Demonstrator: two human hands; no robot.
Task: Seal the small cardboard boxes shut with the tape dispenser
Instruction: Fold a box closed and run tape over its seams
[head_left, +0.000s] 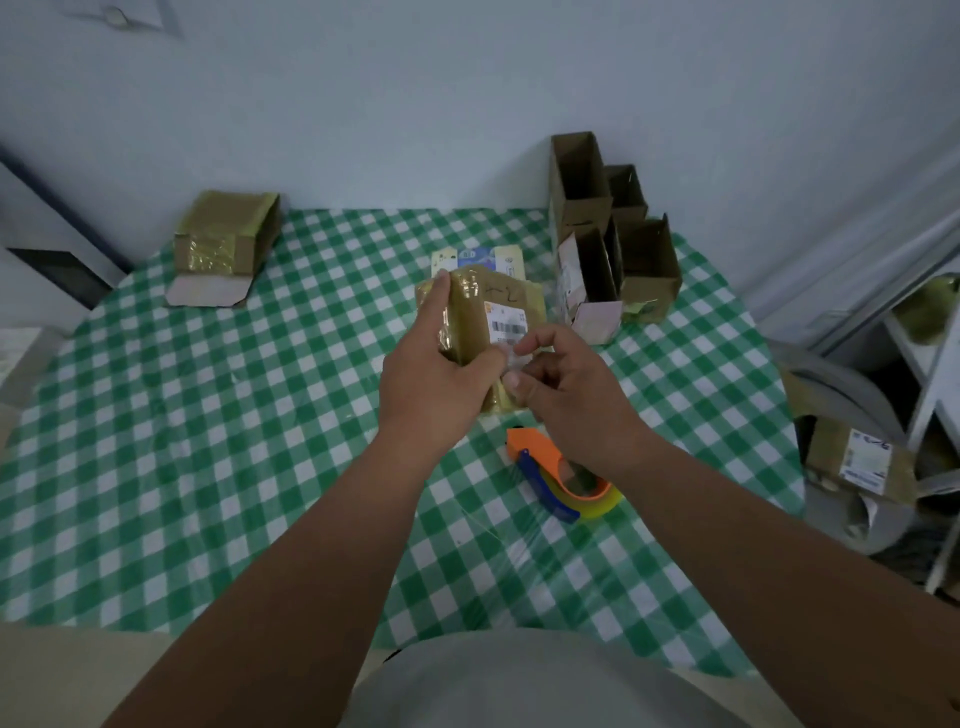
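— Gripping the small taped cardboard box (488, 322) from its left side is the left hand (434, 374), fingers wrapped round it above the checked tablecloth (208, 441).

— And the right hand (566, 389)?

— Its thumb and fingers pinch something clear at the box's near right edge, probably tape.

— Where's the tape dispenser (561, 475)?

— Lying on the cloth just under the right wrist, untouched. Open empty boxes (613, 234) stand at the far right; another taped box (223, 239) sits far left.
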